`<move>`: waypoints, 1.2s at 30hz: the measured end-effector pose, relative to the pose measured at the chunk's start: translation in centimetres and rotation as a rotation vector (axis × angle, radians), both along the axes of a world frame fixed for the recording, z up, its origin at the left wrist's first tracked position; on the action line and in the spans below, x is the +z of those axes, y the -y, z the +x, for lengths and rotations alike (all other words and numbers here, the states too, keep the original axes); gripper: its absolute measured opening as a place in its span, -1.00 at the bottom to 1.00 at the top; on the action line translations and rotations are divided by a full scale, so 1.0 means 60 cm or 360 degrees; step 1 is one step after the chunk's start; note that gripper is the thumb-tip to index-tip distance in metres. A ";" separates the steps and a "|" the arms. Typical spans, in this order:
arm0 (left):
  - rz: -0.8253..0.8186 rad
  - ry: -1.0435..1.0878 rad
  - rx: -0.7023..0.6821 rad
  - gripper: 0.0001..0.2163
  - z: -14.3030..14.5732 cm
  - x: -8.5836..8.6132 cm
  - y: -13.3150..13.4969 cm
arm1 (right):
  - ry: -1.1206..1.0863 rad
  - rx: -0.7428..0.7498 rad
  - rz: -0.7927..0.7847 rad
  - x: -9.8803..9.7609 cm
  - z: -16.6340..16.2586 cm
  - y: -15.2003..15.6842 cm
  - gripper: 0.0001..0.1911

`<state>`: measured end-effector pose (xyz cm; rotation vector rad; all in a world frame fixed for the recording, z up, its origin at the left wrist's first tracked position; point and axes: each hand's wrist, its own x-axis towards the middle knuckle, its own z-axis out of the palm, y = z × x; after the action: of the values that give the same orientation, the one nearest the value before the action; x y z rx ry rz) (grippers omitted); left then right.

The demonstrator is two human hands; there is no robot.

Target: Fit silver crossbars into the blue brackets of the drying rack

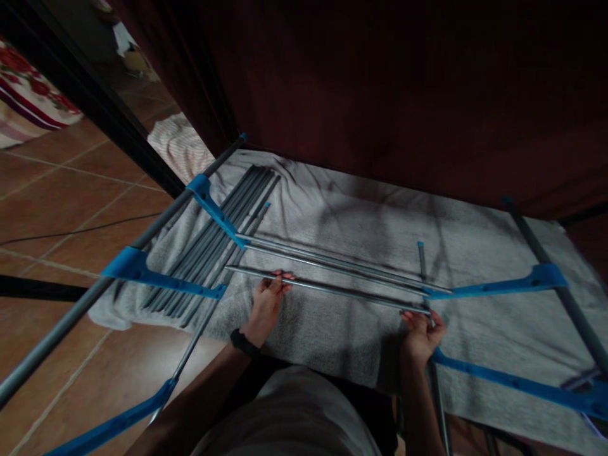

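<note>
A long grey metal rod [342,291] lies crosswise above a grey towel [361,221]. My left hand [266,303] grips the rod near its left end, fingers curled over it. My right hand [422,334] holds the rod's right end where it meets a thin upright grey post [421,256] and a blue plastic connector arm [498,286]. Two more grey rods [327,261] run parallel just beyond, reaching from a blue connector [213,206] on the left to the right one.
A bundle of spare grey rods [223,244] lies on the towel's left part. Grey frame tubes with blue arms stand at left [142,269] and right [546,253]. A dark red curtain [380,82] hangs behind. Tiled floor [61,202] lies to the left.
</note>
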<state>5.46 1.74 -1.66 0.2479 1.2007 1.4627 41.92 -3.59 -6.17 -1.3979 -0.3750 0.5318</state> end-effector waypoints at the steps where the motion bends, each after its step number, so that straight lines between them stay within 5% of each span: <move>1: 0.0004 -0.0002 -0.0007 -0.76 -0.001 -0.002 0.000 | 0.0002 0.0001 0.0008 0.000 0.000 0.000 -0.40; 36: -0.0038 -0.0177 0.0016 -0.72 0.009 0.004 -0.001 | 0.0153 0.0051 -0.0109 -0.014 -0.003 -0.007 -0.31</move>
<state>6.00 1.80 -1.40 0.3108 1.3097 1.4578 41.73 -3.15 -7.00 -1.4893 -0.4607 0.5087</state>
